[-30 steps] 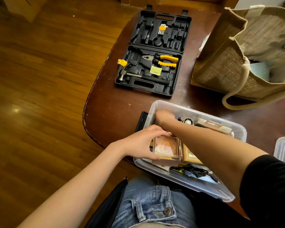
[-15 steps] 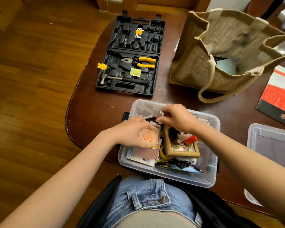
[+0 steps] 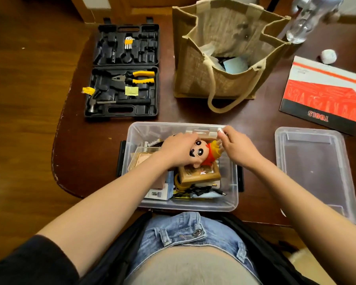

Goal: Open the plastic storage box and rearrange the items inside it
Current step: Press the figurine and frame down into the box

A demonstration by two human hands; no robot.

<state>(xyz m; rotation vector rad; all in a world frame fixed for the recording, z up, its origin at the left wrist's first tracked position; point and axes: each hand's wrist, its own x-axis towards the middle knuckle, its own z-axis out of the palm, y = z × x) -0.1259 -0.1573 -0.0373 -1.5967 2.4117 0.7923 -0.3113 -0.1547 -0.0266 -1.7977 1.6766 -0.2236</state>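
Observation:
The clear plastic storage box [image 3: 132,132] stands open at the table's near edge, with its lid [image 3: 317,171] lying to the right. Inside are a cartoon doll [image 3: 203,153] in a red shirt, a wooden picture frame [image 3: 199,175], a small clear case [image 3: 141,158], leaflets and a black cable [image 3: 201,191]. My left hand [image 3: 179,150] grips the doll by its head, above the frame. My right hand [image 3: 237,147] pinches a small pale item at the box's far right rim; what it is I cannot tell.
An open black tool case [image 3: 121,75] with pliers and a hammer lies beyond the box to the left. A burlap tote bag [image 3: 224,58] stands behind it. A red tools booklet [image 3: 323,93] and a clear bottle [image 3: 308,17] are at the far right.
My left hand left the small clear case and took hold of the doll's head. My right hand shifted right toward the box's far corner. The camera view swung rightward.

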